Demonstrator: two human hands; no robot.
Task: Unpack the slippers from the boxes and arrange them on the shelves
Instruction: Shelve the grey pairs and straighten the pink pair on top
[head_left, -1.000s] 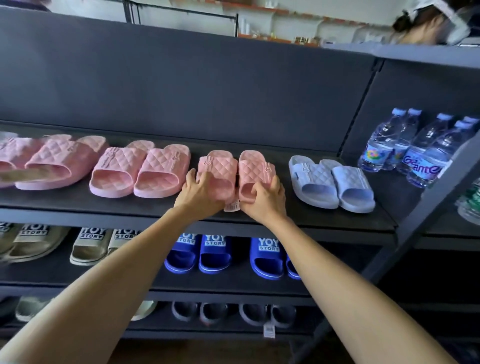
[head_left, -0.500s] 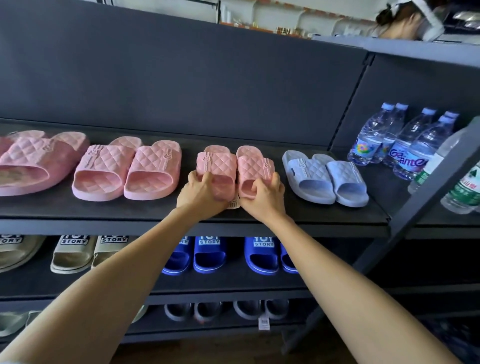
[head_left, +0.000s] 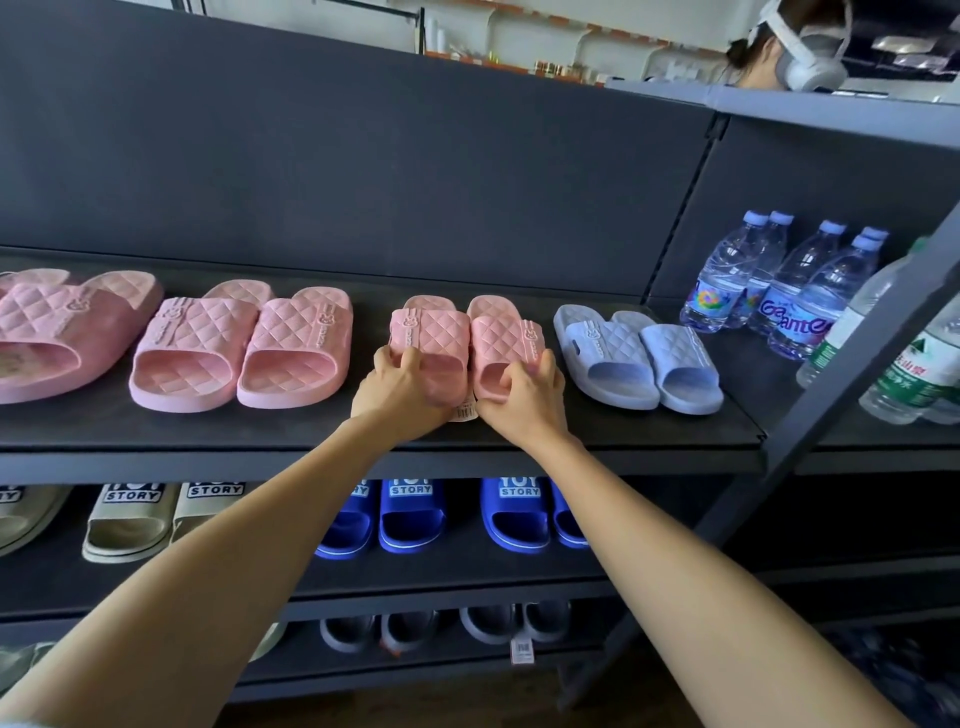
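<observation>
Two small pink slippers (head_left: 462, 340) side by side on top shelf (head_left: 363, 441), long axes near-to-far, open toes facing near, left hand (head_left: 400, 389) gripping left one, right hand (head_left: 524, 395) gripping right one, blue pair (head_left: 639, 353) just right.

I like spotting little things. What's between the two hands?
In the head view, a white tag pokes out between the left hand and the right hand, at the front of the pink slippers they grip.
</observation>
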